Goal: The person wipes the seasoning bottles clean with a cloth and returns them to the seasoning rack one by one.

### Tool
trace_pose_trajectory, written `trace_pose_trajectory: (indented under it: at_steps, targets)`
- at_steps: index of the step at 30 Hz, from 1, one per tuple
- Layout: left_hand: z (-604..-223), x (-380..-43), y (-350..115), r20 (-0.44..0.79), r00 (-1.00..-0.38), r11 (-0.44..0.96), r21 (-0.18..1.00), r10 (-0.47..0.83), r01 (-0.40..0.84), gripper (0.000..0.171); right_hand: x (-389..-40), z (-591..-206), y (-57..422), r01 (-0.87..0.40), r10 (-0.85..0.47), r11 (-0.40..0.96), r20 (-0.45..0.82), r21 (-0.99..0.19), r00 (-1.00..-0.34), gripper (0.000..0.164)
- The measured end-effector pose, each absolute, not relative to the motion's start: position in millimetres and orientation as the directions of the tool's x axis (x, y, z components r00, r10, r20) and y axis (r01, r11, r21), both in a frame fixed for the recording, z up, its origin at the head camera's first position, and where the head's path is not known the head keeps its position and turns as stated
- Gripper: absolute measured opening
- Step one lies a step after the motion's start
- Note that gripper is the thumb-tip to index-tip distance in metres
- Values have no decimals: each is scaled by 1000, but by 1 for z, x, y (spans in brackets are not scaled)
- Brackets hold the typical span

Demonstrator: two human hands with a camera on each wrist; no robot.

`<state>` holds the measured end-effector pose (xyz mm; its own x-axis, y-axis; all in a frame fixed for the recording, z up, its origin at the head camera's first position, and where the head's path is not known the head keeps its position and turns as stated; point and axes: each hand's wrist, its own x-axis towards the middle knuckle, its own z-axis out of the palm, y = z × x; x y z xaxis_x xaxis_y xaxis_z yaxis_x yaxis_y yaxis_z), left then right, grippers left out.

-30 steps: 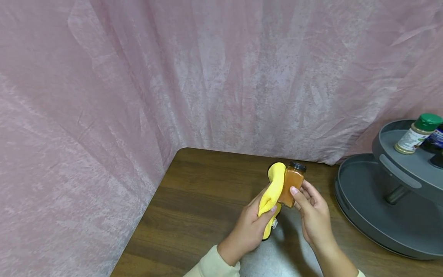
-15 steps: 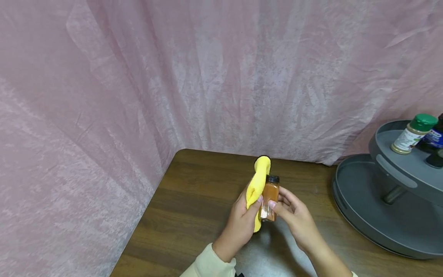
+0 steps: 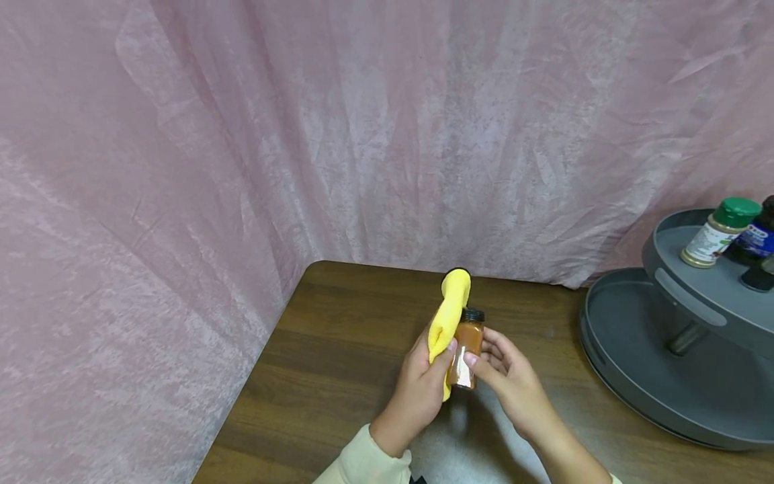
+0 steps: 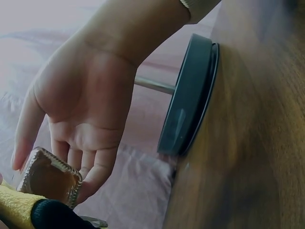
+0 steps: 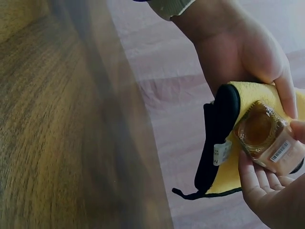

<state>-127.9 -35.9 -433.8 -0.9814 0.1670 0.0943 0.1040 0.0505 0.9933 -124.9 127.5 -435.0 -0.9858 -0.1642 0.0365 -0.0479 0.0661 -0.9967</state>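
Note:
My left hand [image 3: 417, 386] grips a folded yellow cloth [image 3: 446, 323] with black edging. A small white tag [image 5: 222, 152] shows on the cloth in the right wrist view. My right hand [image 3: 514, 383] holds a square glass spice jar [image 3: 468, 346] between thumb and fingers. The jar has a black lid [image 3: 472, 315] and orange-brown powder inside, and it stands nearly upright above the table, against the cloth. A barcode label [image 5: 279, 150] shows on one side of it. In the left wrist view the jar's square base [image 4: 50, 179] faces the camera.
A grey two-tier turntable rack [image 3: 611, 396] stands on the wooden table [image 3: 314, 363] at the right. Its upper tier holds a green-capped seasoning bottle [image 3: 716, 235], a dark bottle with a blue label [image 3: 756, 235] and a black-based item [image 3: 758, 275]. A pink curtain [image 3: 387, 134] hangs behind.
Both hands have moved left and slightly lower with the cloth and jar. The jar has gone from tilted to more upright. Over the last half second the movement is small.

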Motion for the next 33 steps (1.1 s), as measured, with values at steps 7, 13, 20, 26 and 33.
trace_pose_trajectory:
  at_steps: [7,13,20,26,33]
  targets:
    - [-436,-125,-32,178,-962,92,975,208,200,56,-123,-433,129,-51,-70,34,49,-998,-996,47]
    - [-438,-121,-26,216,-943,128,959,251,254,59,-127,-431,135,-88,24,-86,87,-992,-996,43]
    - [-440,-119,-22,220,-941,134,956,258,260,59,-129,-426,140,-84,64,-90,78,-992,-995,42]
    - [-441,-118,-24,180,-955,92,974,235,206,57,-129,-427,138,-49,2,-5,49,-999,-999,46]
    - [-436,-122,-30,118,-980,8,993,160,121,49,-126,-431,135,-58,-157,99,42,-993,-987,52]
